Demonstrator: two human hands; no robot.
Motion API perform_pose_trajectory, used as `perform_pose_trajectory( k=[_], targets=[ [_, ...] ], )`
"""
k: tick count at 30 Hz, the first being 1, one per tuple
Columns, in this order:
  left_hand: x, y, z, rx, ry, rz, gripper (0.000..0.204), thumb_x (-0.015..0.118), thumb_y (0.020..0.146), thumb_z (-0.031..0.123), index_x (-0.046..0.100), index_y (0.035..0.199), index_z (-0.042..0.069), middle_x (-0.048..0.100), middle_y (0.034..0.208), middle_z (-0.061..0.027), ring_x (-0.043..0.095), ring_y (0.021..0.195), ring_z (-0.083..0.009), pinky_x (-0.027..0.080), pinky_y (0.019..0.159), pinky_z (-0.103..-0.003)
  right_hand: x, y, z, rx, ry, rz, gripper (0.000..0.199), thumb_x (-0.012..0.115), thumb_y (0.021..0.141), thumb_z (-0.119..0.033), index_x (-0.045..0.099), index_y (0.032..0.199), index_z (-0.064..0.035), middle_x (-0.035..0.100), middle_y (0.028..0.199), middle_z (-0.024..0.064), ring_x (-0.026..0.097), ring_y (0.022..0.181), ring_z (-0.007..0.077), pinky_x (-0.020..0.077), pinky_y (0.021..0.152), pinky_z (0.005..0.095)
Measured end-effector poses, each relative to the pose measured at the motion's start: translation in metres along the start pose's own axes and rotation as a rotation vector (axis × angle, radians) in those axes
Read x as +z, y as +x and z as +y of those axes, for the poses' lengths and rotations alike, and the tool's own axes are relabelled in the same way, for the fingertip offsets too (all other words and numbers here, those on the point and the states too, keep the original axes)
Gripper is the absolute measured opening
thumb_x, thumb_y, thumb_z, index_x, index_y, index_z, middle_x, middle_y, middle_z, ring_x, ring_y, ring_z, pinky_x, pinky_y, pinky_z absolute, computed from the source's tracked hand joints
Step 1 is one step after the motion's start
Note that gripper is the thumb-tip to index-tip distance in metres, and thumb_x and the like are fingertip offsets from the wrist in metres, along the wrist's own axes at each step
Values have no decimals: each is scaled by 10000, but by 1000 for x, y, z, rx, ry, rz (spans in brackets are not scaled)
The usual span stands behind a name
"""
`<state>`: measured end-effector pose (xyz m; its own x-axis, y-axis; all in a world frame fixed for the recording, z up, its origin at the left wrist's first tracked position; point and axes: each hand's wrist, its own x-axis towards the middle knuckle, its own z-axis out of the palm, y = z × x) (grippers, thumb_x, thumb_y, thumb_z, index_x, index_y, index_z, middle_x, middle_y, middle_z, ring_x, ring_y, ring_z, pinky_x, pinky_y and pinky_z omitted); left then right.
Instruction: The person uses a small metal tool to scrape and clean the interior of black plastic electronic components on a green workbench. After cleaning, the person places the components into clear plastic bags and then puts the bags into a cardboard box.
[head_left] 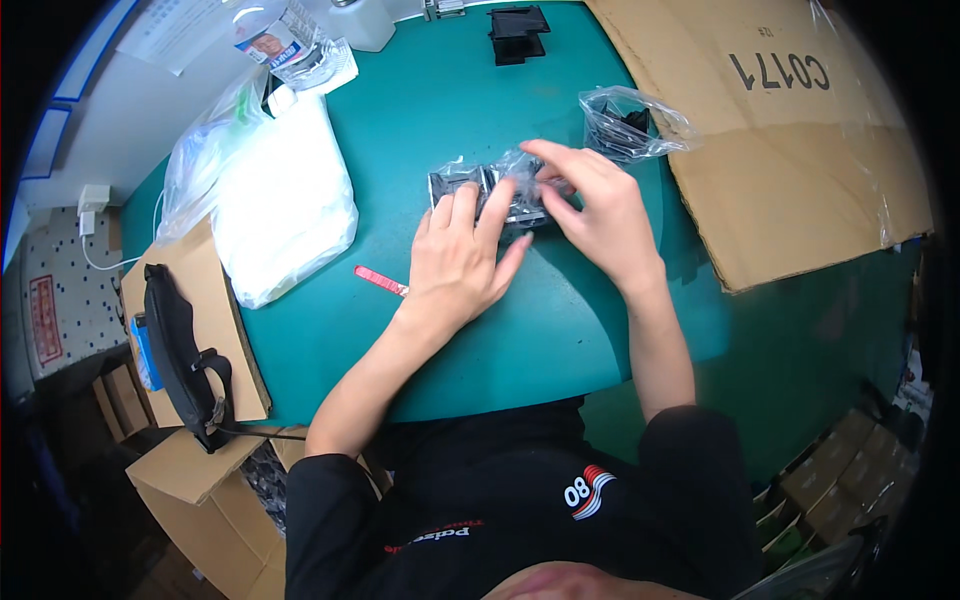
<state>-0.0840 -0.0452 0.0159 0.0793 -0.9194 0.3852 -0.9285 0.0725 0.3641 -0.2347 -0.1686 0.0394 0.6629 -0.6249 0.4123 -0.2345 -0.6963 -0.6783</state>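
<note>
On the green table in front of me lies a clear plastic bag with black parts inside it. My left hand rests over the near left side of this bag, fingers spread on top and the thumb apart. At the bag's right end, my right hand has bent fingers and a thumb closed on the loose plastic, its index finger raised. Both hands partly cover the contents, so the exact kind of the black parts cannot be made out. A red strip sticks out beside my left wrist.
Beyond my right hand is another clear bag of black parts. Loose black plastic pieces lie at the far edge. A large cardboard sheet covers the right side. White plastic bags, a bottle and a black pouch are left.
</note>
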Motion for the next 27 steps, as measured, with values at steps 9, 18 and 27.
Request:
perform_pose_trajectory(
  k=[9, 18, 27],
  targets=[
    [4, 9, 6, 2, 259, -52, 486, 752, 871, 299, 615, 1324, 187, 594, 1020, -110, 625, 918, -277, 410, 1068, -552, -21, -1, 11, 147, 350, 11, 669, 812, 767, -55, 588, 1396, -101, 719, 1057, 102, 691, 823, 190, 577, 768, 337],
    [10, 39, -19, 99, 227, 18, 294, 749, 878, 283, 654, 1115, 138, 607, 1087, -142, 640, 946, -302, 353, 1112, -626, -35, 1, 50, 195, -475, 463, 789, 941, 620, -474, 669, 1299, -178, 466, 1398, 233, 473, 1294, 415, 436, 1061, 502],
    [23, 84, -34, 157, 186, 16, 333, 746, 887, 344, 669, 1124, 123, 538, 1353, -190, 644, 1090, -331, 318, 1154, -618, -12, 15, 64, 60, -382, 451, 252, 837, 784, -171, 661, 923, -55, 620, 973, 77, 572, 972, 290, 490, 878, 402]
  ],
)
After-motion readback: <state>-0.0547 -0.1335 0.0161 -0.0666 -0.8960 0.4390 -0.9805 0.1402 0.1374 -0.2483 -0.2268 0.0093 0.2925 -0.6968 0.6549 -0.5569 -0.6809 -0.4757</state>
